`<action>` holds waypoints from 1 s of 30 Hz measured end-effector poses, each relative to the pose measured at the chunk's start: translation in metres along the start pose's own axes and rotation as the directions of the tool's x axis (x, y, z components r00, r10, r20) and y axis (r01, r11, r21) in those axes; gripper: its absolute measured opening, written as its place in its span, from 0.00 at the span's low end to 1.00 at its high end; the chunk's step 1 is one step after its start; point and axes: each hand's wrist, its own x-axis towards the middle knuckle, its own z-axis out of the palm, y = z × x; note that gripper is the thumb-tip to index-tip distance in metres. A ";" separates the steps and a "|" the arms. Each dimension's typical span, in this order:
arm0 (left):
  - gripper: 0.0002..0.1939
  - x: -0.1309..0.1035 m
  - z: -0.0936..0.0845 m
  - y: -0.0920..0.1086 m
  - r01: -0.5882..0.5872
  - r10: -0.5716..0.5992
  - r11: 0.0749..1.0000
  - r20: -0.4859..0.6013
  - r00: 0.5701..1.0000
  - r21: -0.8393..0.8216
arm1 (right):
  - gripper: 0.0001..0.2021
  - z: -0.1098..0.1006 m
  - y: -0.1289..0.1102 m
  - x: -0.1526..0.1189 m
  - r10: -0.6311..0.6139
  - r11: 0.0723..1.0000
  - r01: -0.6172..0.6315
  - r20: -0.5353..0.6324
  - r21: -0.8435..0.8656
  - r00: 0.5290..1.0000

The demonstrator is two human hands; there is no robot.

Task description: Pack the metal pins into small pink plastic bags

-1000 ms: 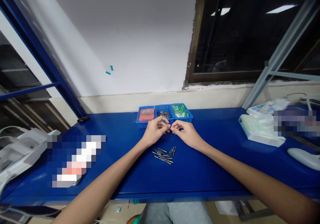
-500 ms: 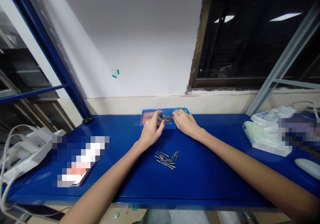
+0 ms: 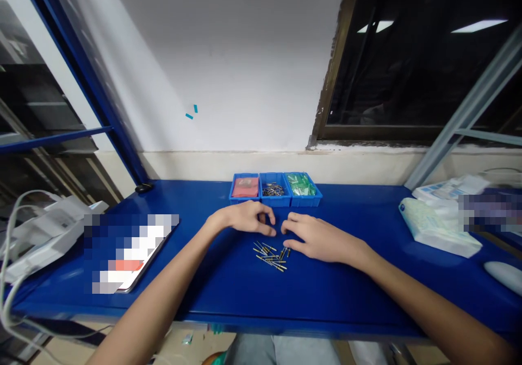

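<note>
See a loose heap of pins [image 3: 271, 257] lying on the blue tabletop [image 3: 346, 294], between the middle and the front edge, presumably within easy reach of both sides. Count a dozen or so; cannot give an exact number, with several crossing one another. Just beyond, toward the right edge, find one right hand [image 3: 312, 234], fingers bent and thumb parted well from them, right by the nearest pins; cannot tell touching from hovering. Toward the left edge, find one left hand [image 3: 253, 216], thumb and fingers curved with a fair gap, nothing visible in it. By the back edge, count three blue boxes [image 3: 308, 202] side by side, seemingly for keeping kinds apart: red packets [image 3: 247, 186] leftmost, dark pins [image 3: 273, 190] in the middle, green packets [image 3: 302, 184] rightmost, all too crowded to count. Near the left edge, note one flat device [image 3: 131, 284], mostly blurred over, and white plug strips [image 3: 61, 240], likely set aside. Near the right edge, note one tissue pack [image 3: 440, 234] and one rounded white thing [image 3: 505, 276].
</note>
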 end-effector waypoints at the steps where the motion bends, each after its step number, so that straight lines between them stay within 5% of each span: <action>1: 0.20 -0.002 -0.002 -0.002 0.031 -0.029 0.999 0.065 0.998 -0.033 | 0.10 0.000 -0.002 -0.001 0.024 0.999 -0.024 0.006 -0.041 1.000; 4: 0.30 -0.006 -0.003 -0.001 0.075 -0.072 0.997 0.146 0.987 -0.014 | 0.11 -0.001 -0.006 -0.004 0.030 0.997 -0.028 0.016 -0.076 0.999; 8: 0.35 -0.008 0.009 0.012 0.042 -0.056 0.989 0.095 0.994 0.141 | 0.14 -0.002 -0.009 -0.007 0.009 0.999 -0.008 0.026 -0.041 1.000; 11: 0.33 -0.007 0.018 0.020 0.023 -0.031 0.981 0.040 0.999 0.193 | 0.17 -0.001 -0.011 -0.009 0.016 0.999 -0.013 0.067 -0.046 0.998; 16: 0.24 -0.001 0.020 0.016 -0.048 0.032 0.987 0.103 0.994 0.153 | 0.20 0.006 -0.012 -0.006 0.007 0.999 -0.004 0.069 -0.035 0.998; 30: 0.14 0.007 0.016 -0.006 -0.054 0.053 0.998 0.019 0.998 0.034 | 0.08 0.018 0.005 0.007 -0.076 0.993 0.082 -0.072 0.084 0.994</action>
